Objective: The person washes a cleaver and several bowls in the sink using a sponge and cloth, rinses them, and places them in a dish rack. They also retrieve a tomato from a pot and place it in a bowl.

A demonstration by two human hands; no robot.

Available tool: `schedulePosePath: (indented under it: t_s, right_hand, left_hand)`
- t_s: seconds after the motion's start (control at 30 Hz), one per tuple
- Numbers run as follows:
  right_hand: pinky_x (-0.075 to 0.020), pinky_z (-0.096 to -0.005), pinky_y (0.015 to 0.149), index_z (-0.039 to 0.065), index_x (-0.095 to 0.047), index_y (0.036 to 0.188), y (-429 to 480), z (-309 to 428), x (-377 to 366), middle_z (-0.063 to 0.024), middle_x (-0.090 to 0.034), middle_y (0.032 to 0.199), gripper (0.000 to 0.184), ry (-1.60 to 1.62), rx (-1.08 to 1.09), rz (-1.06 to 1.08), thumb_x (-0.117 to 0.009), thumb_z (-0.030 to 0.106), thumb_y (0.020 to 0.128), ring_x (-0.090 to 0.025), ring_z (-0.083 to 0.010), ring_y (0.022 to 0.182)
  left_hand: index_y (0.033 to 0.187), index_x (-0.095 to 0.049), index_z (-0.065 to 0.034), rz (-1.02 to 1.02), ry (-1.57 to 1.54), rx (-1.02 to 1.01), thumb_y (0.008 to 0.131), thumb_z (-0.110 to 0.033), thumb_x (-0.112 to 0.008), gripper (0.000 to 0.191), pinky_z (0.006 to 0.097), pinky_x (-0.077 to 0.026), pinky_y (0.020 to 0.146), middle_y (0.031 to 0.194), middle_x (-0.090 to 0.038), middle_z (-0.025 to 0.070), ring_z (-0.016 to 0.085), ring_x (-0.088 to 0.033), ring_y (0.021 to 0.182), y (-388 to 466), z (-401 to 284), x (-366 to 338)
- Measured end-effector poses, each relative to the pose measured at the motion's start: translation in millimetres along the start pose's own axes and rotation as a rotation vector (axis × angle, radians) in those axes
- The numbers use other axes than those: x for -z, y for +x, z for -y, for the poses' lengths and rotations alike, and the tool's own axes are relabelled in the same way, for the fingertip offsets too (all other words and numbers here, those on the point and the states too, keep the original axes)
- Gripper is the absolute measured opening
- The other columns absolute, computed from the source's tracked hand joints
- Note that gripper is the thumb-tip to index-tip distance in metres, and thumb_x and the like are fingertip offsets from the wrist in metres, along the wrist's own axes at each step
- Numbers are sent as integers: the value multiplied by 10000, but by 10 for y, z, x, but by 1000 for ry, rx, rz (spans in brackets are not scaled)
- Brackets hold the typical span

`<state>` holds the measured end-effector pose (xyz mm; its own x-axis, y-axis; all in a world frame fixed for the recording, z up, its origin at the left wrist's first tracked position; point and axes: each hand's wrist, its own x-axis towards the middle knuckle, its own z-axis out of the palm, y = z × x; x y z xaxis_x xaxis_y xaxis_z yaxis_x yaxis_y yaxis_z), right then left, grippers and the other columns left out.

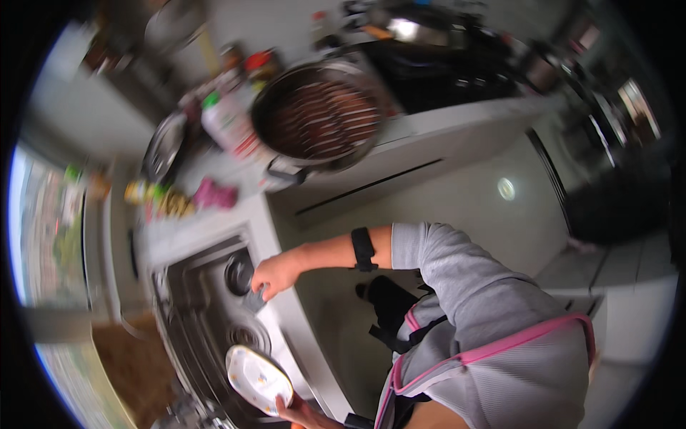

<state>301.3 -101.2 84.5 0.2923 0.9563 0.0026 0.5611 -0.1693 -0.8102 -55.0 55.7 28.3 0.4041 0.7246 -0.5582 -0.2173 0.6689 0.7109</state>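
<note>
My left hand point(301, 414) grips the rim of a white patterned dish point(260, 378) with a yellowish edge, tilted over the stainless steel sink point(195, 332). My right hand point(278, 271) reaches over the sink's near edge, its fingers closed on a grey cloth or scouring pad point(254, 301). Just beyond those fingers a dark round bowl or cup point(238, 273) sits in the sink, partly hidden. Between the bowl and the dish lies the round drain point(246, 337). Motion blur softens the picture.
A big pot point(319, 112) holding ridged brown food stands on the counter point(252, 214), its handle towards me. Nearby are a green-capped bottle point(228, 120), a metal pan point(166, 147) and a pink object point(214, 194). The black stove point(434, 78) is farther right; a brown board point(134, 370) lies behind the sink.
</note>
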Motion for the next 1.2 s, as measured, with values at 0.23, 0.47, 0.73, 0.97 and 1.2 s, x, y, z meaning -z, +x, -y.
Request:
schedulePosePath:
  t_s: [0.23, 0.47, 0.73, 0.97, 1.2]
  right_hand:
    - [-488, -353, 719, -25, -635, 969, -1989, 277, 493, -126, -672, 880, 277, 141, -402, -421, -649, 206, 816, -638, -237, 819]
    - [-490, -344, 836, -32, -608, 1072, -3832, 737, 409, -153, -654, 1065, 298, 282, -651, -718, -611, 189, 872, -622, -236, 992]
    - [-483, -325, 886, -44, -552, 1173, -6076, 1353, 9, -166, -614, 1127, 410, 450, -531, -960, -591, 269, 912, -597, -217, 1041]
    - [-497, -350, 868, -14, -448, 1301, -7787, 2012, -264, -137, -599, 1140, 607, 752, -550, -1330, -583, 417, 896, -599, -208, 1007]
    - [-503, -328, 834, -16, -479, 1273, -9235, 2092, -145, -121, -622, 1097, 607, 757, -527, -1669, -610, 419, 870, -606, -187, 965]
  left_hand:
    - [1200, -548, -7, 165, 501, 132, 879, -269, -569, 414, 424, -463, 910, 1259, -506, 206, 322, -533, 1080, 325, -26, -455]
    - [1279, -447, 11, 742, 684, -127, 839, -262, -567, 532, 419, -466, 934, 1226, -513, 183, 299, -523, 1112, -343, 472, -1404]
    - [1376, -311, 15, 1048, 506, 444, 750, -137, -578, 698, 401, -527, 822, 1185, -539, 164, 295, -580, 1022, -2863, 1847, -2475]
    - [1357, -362, -37, 1358, 725, 694, 784, -66, -539, 600, 464, -489, 907, 1234, -534, 130, 296, -556, 1113, -4793, 3127, -2807]
    - [1321, -393, -25, 1544, 912, 771, 771, -52, -554, 574, 382, -524, 830, 1190, -551, 121, 254, -585, 1044, -6236, 4431, -3360]
